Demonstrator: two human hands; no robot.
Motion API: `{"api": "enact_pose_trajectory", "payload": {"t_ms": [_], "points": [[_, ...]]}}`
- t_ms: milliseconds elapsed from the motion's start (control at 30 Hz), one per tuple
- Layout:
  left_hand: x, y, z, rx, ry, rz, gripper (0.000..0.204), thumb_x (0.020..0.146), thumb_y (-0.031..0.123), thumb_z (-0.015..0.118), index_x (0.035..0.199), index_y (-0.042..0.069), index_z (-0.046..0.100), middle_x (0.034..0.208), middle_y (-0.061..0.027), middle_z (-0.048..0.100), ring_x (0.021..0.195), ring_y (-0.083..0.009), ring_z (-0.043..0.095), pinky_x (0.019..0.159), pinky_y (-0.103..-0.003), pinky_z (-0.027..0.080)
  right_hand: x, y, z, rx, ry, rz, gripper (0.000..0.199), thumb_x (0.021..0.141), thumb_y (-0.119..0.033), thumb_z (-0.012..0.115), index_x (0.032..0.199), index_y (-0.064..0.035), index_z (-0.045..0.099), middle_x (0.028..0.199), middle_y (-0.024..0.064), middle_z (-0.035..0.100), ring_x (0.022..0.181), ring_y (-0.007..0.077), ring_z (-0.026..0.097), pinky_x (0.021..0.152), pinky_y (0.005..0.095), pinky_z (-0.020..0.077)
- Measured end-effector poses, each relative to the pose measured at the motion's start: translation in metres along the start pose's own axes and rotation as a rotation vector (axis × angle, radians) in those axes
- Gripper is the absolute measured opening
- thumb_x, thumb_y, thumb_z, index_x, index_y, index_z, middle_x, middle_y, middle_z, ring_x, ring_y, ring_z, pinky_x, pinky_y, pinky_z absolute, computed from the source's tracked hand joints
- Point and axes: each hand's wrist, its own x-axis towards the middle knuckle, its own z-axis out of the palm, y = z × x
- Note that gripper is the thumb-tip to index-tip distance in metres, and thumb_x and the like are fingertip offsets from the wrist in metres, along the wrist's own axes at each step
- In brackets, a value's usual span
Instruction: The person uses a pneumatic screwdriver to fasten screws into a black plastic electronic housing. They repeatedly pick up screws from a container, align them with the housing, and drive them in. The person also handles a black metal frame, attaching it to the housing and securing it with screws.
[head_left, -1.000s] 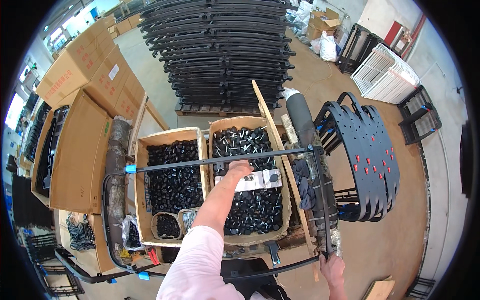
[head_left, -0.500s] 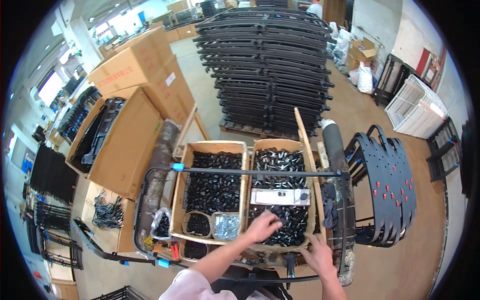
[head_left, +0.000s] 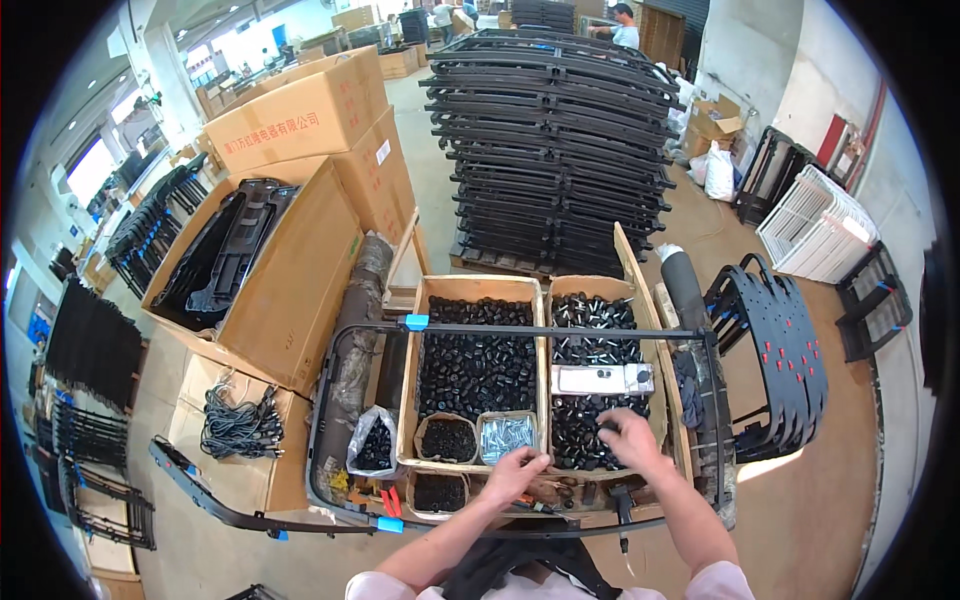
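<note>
1. Two open cardboard boxes (head_left: 478,290) of small black parts (head_left: 478,350), side by side at centre.
2. Two hands: left hand (head_left: 517,470), right hand (head_left: 628,440), at 6 o'clock.
3. One white rectangular device (head_left: 603,379).
4. One person (head_left: 622,25) at 12 o'clock.

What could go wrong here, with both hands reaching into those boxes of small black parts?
The right hand digs among loose black parts in the right box; some could spill over its low wall. The left hand sits beside a small cup of silvery screws, which a nudge might tip. The black frame tube across the boxes could snag a forearm.
</note>
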Motion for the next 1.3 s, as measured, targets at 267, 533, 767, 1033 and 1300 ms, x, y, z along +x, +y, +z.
{"api": "enact_pose_trajectory", "payload": {"t_ms": [267,533,767,1033,1300], "points": [[-0.082,0.020,-0.058,0.117,-0.149,-0.118,0.042,0.110,0.030,0.063,0.145,0.006,0.063,0.118,-0.0080,0.074,0.106,-0.0149,0.067,0.091,-0.032,0.056,0.131,0.014,0.002,0.037,0.015,-0.070,0.036,0.087,-0.008,0.070,0.122,-0.0008,0.072,0.124,0.0207,0.067,0.113,0.0352,0.068,0.100,0.0420,0.0546],[-0.136,-0.002,-0.028,-0.044,0.181,0.015,0.037,0.113,0.025,0.059,0.143,0.004,0.062,0.111,-0.0033,0.072,0.098,-0.0096,0.066,0.085,-0.029,0.056,0.253,-0.018,0.006,-0.242,-0.176,-0.283,0.039,0.093,0.000,0.066,0.132,-0.0018,0.071,0.133,0.0240,0.066,0.131,0.0417,0.062,0.115,0.0453,0.0478],[-0.142,-0.031,0.016,-0.134,0.328,0.037,0.038,0.111,0.017,0.061,0.146,0.001,0.057,0.108,-0.0066,0.074,0.100,-0.0110,0.068,0.087,-0.028,0.056,0.279,-0.008,0.010,-0.397,-0.281,-0.476,0.035,0.093,-0.005,0.067,0.128,-0.0025,0.071,0.130,0.0236,0.067,0.124,0.0438,0.065,0.108,0.0510,0.0525],[-0.143,-0.026,0.043,-0.010,0.411,0.022,0.037,0.108,0.020,0.065,0.140,0.002,0.062,0.118,-0.0139,0.075,0.109,-0.0185,0.071,0.098,-0.035,0.055,0.283,-0.035,0.009,-0.709,-0.229,-0.513,0.035,0.097,-0.037,0.072,0.094,-0.0025,0.080,0.098,0.0228,0.078,0.099,0.0426,0.076,0.092,0.0521,0.0603],[-0.146,-0.013,0.059,0.191,0.416,0.043,0.035,0.105,0.017,0.066,0.136,0.000,0.063,0.121,-0.0182,0.073,0.117,-0.0288,0.071,0.102,-0.040,0.054,0.287,-0.016,0.021,-0.642,-0.135,-0.393,0.053,0.105,-0.051,0.060,0.090,-0.0040,0.079,0.095,0.0238,0.078,0.097,0.0431,0.076,0.087,0.0539,0.0609]]}}
